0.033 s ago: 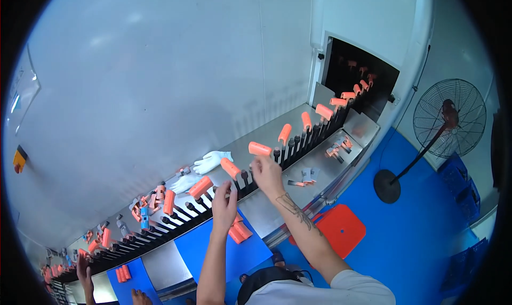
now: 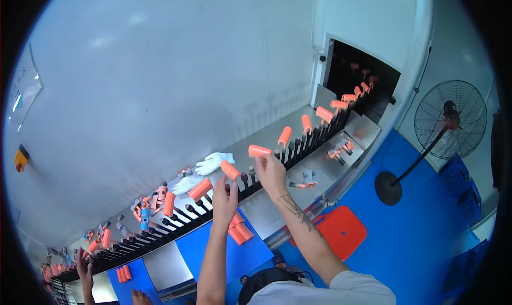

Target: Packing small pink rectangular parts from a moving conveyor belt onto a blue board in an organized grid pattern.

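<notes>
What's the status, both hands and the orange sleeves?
Left hand on orange sleeve. Right hand holds another sleeve over the peg row. Nothing blocking.

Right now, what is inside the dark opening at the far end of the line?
Inside the dark opening, a few orange tubes ride on the black pegs as the row runs in. Deeper in, it is too dark to see anything.

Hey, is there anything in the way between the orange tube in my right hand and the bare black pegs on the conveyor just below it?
Nothing visible blocks it. Your right hand holds the orange plastic tube just above the bare black pegs, with open space between them. Your left hand holds another orange tube to the left, off that path.
</notes>
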